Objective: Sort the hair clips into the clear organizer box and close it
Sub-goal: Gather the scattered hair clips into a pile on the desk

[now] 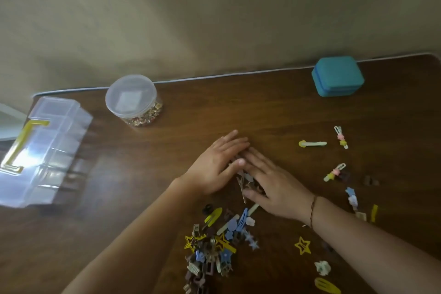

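Observation:
A clear organizer box [45, 148] with a yellow handle stands shut at the table's left edge. A heap of hair clips [212, 248] in yellow, blue, brown and white lies near the front. My left hand [214, 167] and my right hand [269, 181] lie flat side by side mid-table, fingers straight, pressing on a small bunch of brown clips [245, 184] between and under them. Loose clips lie to the right, among them a yellow-tipped clip [311, 143], a beaded clip [341, 137] and a yellow star clip [303, 245].
A round clear tub [133, 100] with a lid, holding small gold pieces, stands at the back left. A teal case [337, 76] sits at the back right by the wall. The brown table [214, 107] ends at the wall behind.

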`<move>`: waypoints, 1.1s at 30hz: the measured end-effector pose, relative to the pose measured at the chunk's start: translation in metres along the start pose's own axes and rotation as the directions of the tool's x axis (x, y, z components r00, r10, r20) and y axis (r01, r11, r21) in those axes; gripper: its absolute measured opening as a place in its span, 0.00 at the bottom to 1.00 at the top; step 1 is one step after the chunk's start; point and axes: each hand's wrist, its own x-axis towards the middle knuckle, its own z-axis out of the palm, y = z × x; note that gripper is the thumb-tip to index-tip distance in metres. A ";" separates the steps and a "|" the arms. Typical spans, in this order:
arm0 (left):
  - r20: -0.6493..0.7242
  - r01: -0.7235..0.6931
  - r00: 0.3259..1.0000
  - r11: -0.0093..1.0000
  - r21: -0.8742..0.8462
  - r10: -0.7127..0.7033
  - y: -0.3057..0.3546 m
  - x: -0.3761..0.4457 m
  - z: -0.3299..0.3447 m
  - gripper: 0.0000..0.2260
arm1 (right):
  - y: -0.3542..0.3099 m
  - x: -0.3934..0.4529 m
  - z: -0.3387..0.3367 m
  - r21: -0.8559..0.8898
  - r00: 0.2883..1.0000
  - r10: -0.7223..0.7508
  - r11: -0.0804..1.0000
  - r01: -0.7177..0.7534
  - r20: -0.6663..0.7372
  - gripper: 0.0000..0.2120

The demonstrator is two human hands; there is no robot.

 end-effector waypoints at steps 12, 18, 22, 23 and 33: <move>-0.046 0.169 0.982 0.958 -0.233 -0.185 0.045 -0.119 0.039 0.31 | -0.054 -0.052 0.041 0.038 0.995 -0.059 0.998 0.056 0.083 0.33; -0.077 0.206 0.968 0.935 -0.289 -0.237 0.056 -0.137 0.046 0.29 | -0.068 -0.065 0.047 0.062 0.995 -0.076 0.995 0.072 0.070 0.32; -0.143 0.187 0.966 0.964 -0.189 -0.215 0.064 -0.117 0.043 0.27 | -0.053 -0.091 0.036 0.152 0.986 0.064 0.988 -0.040 -0.156 0.27; -0.122 0.166 0.976 0.978 -0.129 -0.182 0.069 -0.106 0.044 0.27 | -0.044 -0.103 0.034 0.181 0.963 0.135 0.979 -0.094 -0.231 0.26; 0.075 0.131 0.988 0.989 0.068 -0.136 0.095 -0.040 0.067 0.33 | 0.003 -0.165 0.046 0.133 0.854 0.412 0.911 -0.390 -0.319 0.28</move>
